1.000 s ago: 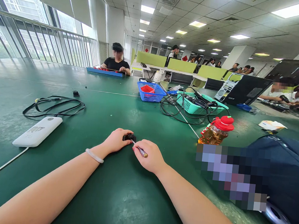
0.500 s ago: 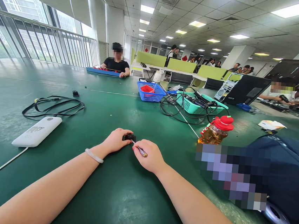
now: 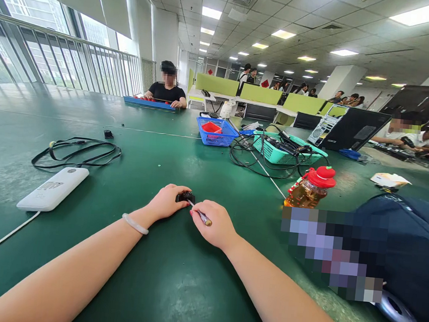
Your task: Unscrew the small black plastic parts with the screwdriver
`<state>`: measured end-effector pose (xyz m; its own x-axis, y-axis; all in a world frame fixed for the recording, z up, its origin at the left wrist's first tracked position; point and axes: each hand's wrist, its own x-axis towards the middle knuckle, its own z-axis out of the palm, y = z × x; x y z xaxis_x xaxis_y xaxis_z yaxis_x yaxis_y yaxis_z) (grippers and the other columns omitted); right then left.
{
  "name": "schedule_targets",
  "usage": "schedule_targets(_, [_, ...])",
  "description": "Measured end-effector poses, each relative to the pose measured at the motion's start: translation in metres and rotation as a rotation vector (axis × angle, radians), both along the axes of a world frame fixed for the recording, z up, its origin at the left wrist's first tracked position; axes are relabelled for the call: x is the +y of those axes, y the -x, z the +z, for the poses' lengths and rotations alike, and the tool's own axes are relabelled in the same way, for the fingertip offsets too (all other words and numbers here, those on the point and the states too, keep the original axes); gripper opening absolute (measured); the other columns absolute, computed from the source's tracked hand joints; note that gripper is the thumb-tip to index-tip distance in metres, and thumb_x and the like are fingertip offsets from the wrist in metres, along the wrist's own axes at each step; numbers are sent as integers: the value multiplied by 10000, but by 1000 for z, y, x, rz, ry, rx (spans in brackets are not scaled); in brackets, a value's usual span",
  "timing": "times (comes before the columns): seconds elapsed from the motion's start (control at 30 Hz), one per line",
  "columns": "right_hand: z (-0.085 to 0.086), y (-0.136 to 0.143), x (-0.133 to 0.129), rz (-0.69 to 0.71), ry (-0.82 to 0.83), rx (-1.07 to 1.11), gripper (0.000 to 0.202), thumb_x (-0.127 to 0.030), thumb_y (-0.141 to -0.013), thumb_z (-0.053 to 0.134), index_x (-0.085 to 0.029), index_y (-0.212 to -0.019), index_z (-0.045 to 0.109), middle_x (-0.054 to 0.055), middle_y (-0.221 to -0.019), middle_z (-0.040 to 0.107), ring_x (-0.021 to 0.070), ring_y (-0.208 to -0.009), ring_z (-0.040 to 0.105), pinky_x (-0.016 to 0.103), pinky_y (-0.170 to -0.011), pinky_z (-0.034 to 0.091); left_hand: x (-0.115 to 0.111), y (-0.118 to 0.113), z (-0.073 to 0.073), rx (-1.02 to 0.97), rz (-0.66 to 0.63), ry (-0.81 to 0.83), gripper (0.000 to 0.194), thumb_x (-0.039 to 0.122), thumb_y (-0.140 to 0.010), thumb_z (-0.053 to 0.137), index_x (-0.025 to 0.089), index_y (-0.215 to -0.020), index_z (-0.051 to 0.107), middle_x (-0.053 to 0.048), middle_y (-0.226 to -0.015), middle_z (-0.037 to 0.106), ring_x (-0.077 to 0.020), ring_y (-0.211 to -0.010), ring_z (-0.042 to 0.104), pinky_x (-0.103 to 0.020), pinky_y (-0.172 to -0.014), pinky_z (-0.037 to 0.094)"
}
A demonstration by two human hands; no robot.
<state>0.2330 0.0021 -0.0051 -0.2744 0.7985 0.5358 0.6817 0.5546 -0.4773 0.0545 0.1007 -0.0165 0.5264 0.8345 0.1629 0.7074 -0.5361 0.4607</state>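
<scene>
My left hand (image 3: 167, 201), with a pale bangle on its wrist, grips a small black block-like part (image 3: 185, 196) against the green tabletop (image 3: 189, 270). Its exact kind is too small to make out, and the fingers cover part of it. In my right hand (image 3: 213, 223) is a slim screwdriver (image 3: 205, 219), pinched between the fingers. The screwdriver slants, with its handle end toward me and its thin shaft reaching the black part. Where the tip meets the part is hard to see.
On the left lie a white power bank (image 3: 53, 189) and a looped black cable (image 3: 76, 154). Ahead are a blue basket (image 3: 215, 139) and a green basket (image 3: 275, 157) of cables. A red-lidded bottle (image 3: 308, 190) and a dark bag (image 3: 410, 251) stand right. A person (image 3: 167, 88) sits across.
My hands, the screwdriver and the black part hold almost the same place. The person across has shifted a hand slightly at the blue tray.
</scene>
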Motion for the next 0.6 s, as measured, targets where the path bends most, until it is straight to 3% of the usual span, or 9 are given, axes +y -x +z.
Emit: schedule_targets(0.6, [0, -1, 0, -2, 0, -15, 164, -226, -900, 519, -217, -779, 630, 10, -721, 639, 143, -669, 565, 255, -657, 428, 0, 0, 0, -14, 0, -10, 428, 341, -786, 621, 250, -1204, 641, -51, -1175, 693, -271, -1148, 576, -401, -1014, 457])
